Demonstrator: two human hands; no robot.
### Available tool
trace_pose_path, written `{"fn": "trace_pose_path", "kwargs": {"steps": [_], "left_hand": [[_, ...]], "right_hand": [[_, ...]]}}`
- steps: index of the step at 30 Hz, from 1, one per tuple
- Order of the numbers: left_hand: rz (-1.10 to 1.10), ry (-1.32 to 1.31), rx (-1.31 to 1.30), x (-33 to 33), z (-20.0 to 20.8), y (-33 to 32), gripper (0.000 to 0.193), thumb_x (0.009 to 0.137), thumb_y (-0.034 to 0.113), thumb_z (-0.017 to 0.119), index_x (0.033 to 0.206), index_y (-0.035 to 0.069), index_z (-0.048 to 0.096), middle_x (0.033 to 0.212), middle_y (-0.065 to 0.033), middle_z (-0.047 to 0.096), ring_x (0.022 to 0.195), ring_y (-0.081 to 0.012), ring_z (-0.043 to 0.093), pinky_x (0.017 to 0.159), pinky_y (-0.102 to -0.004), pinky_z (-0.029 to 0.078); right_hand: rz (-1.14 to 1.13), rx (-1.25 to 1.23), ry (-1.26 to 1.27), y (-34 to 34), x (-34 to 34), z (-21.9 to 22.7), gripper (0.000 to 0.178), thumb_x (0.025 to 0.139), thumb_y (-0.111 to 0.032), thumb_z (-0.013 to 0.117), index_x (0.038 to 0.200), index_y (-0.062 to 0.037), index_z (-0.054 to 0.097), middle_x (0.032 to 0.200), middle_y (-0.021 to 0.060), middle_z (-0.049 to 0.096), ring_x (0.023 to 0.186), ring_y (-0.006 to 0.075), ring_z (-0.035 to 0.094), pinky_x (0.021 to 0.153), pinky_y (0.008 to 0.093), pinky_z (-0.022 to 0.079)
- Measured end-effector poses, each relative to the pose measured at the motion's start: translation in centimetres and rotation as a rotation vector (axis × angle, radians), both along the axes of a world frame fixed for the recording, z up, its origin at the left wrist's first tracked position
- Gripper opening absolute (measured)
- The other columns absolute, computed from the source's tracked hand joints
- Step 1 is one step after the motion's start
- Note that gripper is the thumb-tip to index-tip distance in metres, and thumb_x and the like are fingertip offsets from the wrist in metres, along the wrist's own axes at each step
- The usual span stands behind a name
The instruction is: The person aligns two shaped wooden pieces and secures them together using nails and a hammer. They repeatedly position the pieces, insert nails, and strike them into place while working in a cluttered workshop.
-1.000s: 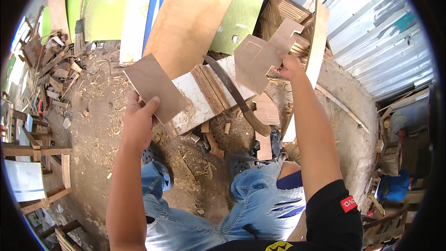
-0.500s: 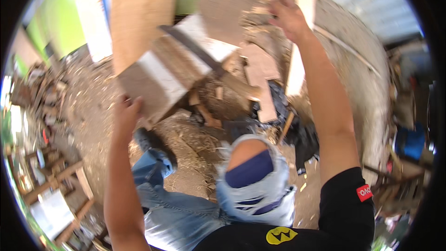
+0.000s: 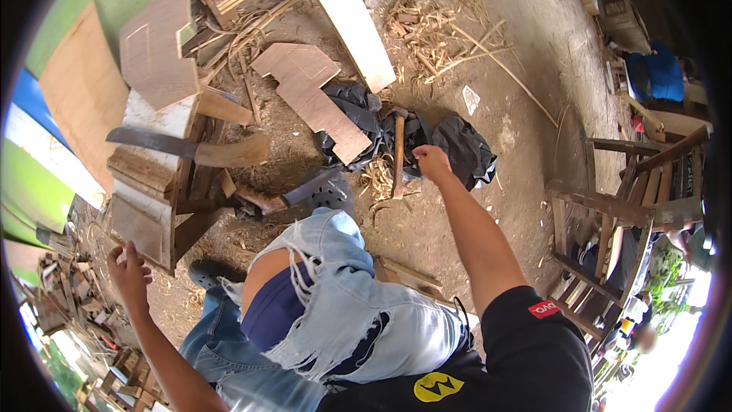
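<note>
My left hand [image 3: 131, 275] is open, fingers apart, beside the near corner of a worn wooden bench [image 3: 141, 230]. My right hand [image 3: 433, 164] is curled closed just right of a hammer [image 3: 399, 154], apart from its wooden handle; whatever the fingers may hold is hidden. Behind that hand lies a crumpled black plastic bag [image 3: 461, 143]. Across the bench rests a machete [image 3: 229, 151], its dark blade to the left and its wooden handle to the right. A cut plywood piece [image 3: 313, 95] lies on the ground, partly over the black plastic.
A second blade with a wooden handle [image 3: 263, 200] lies by my foot. A long pale board [image 3: 347, 19] and plywood sheets [image 3: 84, 91] stand beyond. Wood shavings [image 3: 435, 38] litter the dirt floor. Wooden furniture [image 3: 610, 214] stands at right.
My view has swung to the right. My right hand has come down from the stacked wood to beside the hammer and curled closed. My left hand has come away from the bench corner.
</note>
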State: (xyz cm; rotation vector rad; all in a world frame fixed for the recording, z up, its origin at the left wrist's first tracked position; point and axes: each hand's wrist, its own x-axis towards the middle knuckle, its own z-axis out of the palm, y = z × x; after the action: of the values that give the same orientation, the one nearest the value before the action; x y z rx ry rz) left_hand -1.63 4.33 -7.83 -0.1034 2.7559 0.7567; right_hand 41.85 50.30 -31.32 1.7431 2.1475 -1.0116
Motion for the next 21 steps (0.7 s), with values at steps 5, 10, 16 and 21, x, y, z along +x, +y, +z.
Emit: {"fn": "trace_pose_path", "kwargs": {"steps": [5,10,16,21], "left_hand": [[0.071,-0.047,0.034,1.7,1.7,-1.7,0.043,0.098,0.041,0.063,0.120,0.004,0.055,0.083,-0.0062,0.063,0.058,-0.0086,0.058,0.045,-0.0219,0.045],[0.101,-0.098,-0.001,2.9,3.4,-3.7,0.035,0.101,0.037,0.060,0.119,0.007,0.058,0.087,-0.0032,0.063,0.060,-0.0073,0.059,0.046,-0.0187,0.042],[0.096,-0.084,-0.128,3.2,5.1,-6.5,0.034,0.101,0.039,0.059,0.119,0.010,0.059,0.089,-0.0018,0.063,0.061,-0.0063,0.057,0.044,-0.0185,0.038],[0.129,-0.168,-0.097,3.6,3.4,-7.8,0.035,0.101,0.041,0.058,0.118,0.010,0.059,0.090,-0.0028,0.064,0.063,-0.0076,0.058,0.048,-0.0201,0.040]], "right_hand": [[-0.195,0.023,-0.147,-1.3,0.5,-5.3,0.029,0.090,-0.012,0.060,0.116,-0.0165,0.073,0.115,0.0141,0.071,0.107,0.0339,0.068,0.094,0.0393,0.052],[-0.171,0.054,-0.186,-1.9,0.1,-7.1,0.040,0.091,-0.016,0.060,0.130,-0.0228,0.064,0.127,0.0152,0.065,0.115,0.0362,0.063,0.096,0.0438,0.051],[0.012,0.068,-0.070,-5.0,1.9,-7.6,0.033,0.091,-0.020,0.060,0.123,-0.0183,0.066,0.118,0.0166,0.065,0.109,0.0387,0.062,0.094,0.0456,0.051],[0.002,-0.002,-0.213,-5.5,1.6,-7.0,0.029,0.094,-0.028,0.058,0.122,-0.0231,0.064,0.122,0.0106,0.066,0.112,0.0366,0.064,0.093,0.0471,0.052]]}}
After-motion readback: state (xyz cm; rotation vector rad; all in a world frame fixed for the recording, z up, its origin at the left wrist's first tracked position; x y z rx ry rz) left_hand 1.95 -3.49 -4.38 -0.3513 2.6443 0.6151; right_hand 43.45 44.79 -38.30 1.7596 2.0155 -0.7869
